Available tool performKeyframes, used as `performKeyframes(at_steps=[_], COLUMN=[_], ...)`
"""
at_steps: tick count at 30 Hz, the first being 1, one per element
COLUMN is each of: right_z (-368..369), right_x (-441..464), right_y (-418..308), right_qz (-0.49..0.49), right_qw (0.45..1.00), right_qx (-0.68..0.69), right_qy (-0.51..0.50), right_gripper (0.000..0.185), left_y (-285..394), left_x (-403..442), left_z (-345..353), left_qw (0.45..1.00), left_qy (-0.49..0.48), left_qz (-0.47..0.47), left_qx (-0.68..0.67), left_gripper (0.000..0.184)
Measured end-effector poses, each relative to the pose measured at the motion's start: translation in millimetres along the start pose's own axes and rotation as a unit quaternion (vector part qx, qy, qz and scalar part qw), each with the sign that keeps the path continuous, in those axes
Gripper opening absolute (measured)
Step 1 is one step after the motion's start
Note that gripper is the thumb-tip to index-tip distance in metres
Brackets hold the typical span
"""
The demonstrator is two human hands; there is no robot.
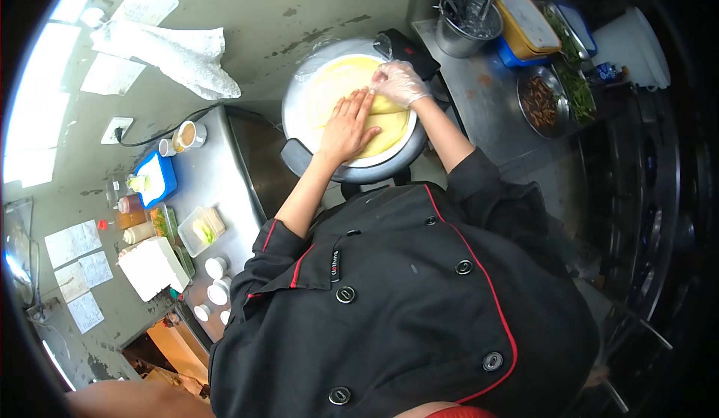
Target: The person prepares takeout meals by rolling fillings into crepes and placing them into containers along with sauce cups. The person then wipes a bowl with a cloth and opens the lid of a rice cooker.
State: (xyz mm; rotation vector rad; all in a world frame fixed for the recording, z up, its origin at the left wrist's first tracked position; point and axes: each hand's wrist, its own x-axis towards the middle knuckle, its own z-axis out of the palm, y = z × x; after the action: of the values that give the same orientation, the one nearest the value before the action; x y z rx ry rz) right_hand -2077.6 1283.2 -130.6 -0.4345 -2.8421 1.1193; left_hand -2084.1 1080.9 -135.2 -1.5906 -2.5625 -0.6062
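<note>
A smooth yellow sheet, perhaps a thin pancake, lies in a round white dish. The dish sits in a dark-rimmed appliance with handles. My left hand, bare, rests flat on the yellow surface with its fingers stretched out. In a clear plastic glove, my right hand has its fingertips pinched together at the right part of the sheet, where a fold or edge shows. Clear plastic film covers part of the dish's far rim.
On the right counter stand a metal pot with utensils, a yellow lidded container and a metal bowl of brown pieces. The left steel counter bears a blue tray, bottles and tubs. A white cloth hangs on the wall.
</note>
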Motion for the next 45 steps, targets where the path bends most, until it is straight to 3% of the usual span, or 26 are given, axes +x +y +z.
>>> performKeyframes(at_steps=[2,8,10,14,17,21,24,26,28,34,37,38,40,45], right_z=[-25,-53,-22,-7,0,4,6,15,20,7,5,5,3,-9], right_x=[-10,-81,-97,-98,-96,-96,-96,-95,-94,-101,-110,-105,-89,-43], right_y=[3,15,32,24,21,7,1,10,15,8,9,13,18,27], right_qz=[0.019,0.026,-0.055,-0.084,-0.117,-0.198,-0.329,-0.354,-0.383,-0.391,-0.138,-0.064,-0.048,-0.188], right_qw=[0.996,1.0,0.99,0.99,0.972,0.949,0.906,0.904,0.897,0.907,0.961,0.968,0.972,0.973], right_qx=[0.089,0.012,-0.015,-0.014,-0.03,-0.132,-0.137,-0.141,-0.133,-0.039,0.084,0.131,0.07,-0.018], right_qy=[-0.021,0.01,0.128,0.112,0.203,0.205,0.229,0.192,0.176,0.151,0.224,0.205,0.218,0.134], right_gripper=[0.027,0.045,0.046,0.025,0.017,0.016,0.019,0.024,0.025,0.028,0.029,0.029,0.032,0.022], left_y=[-1,5,7,10,9,6,4,6,6,8,8,9,11,9], left_x=[2,8,11,14,16,17,19,19,17,13,12,10,9,10], left_z=[1,-2,-2,-5,-9,-14,-18,-20,-19,-15,-12,-10,-8,-4], left_qw=[1.0,0.999,0.999,0.999,0.998,0.998,0.997,0.994,0.998,0.999,1.0,1.0,1.0,0.999], left_qy=[-0.024,-0.03,-0.019,-0.023,-0.043,-0.049,-0.051,-0.049,-0.053,-0.041,-0.023,-0.021,-0.017,-0.027], left_qz=[0.0,-0.02,-0.023,-0.029,-0.033,-0.027,-0.043,-0.068,-0.034,-0.01,-0.018,-0.019,-0.018,-0.029], left_qx=[0.019,0.021,0.028,0.029,0.021,0.003,-0.029,-0.073,-0.03,0.015,0.006,0.004,0.012,0.013], left_gripper=[0.068,0.063,0.06,0.057,0.057,0.058,0.062,0.065,0.068,0.062,0.057,0.055,0.055,0.056])
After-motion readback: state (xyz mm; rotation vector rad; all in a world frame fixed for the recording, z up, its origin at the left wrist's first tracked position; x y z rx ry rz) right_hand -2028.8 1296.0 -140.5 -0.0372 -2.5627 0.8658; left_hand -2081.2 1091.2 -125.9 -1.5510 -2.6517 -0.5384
